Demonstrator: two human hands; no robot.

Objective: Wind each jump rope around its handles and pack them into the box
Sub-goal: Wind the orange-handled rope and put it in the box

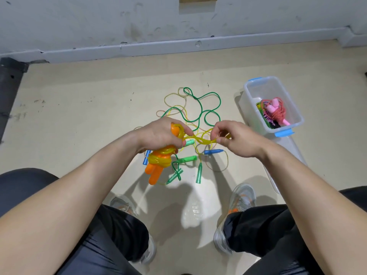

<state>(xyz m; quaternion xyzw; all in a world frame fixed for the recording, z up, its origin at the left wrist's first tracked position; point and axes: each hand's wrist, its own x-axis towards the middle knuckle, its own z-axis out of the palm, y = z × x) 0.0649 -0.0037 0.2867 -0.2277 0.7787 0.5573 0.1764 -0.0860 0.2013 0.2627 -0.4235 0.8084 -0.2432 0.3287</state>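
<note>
My left hand (158, 133) grips two orange handles (154, 173) with yellow rope (160, 159) coiled around them. A loose loop of that yellow rope (200, 140) stretches to my right hand (230, 138), which pinches its end. On the floor beyond and below lie tangled ropes: a green rope (201, 108) with green handles (186, 159), a thin speckled rope with blue handles (213, 151). The clear box (252, 90) with blue latches stands at the right and holds a wound pink rope (275, 111) and other wound ropes.
The clear box lid (286, 153) lies on the floor in front of the box. My two feet in grey shoes (241, 197) stand either side of the pile. A grey wall (178, 26) with a skirting runs along the far side.
</note>
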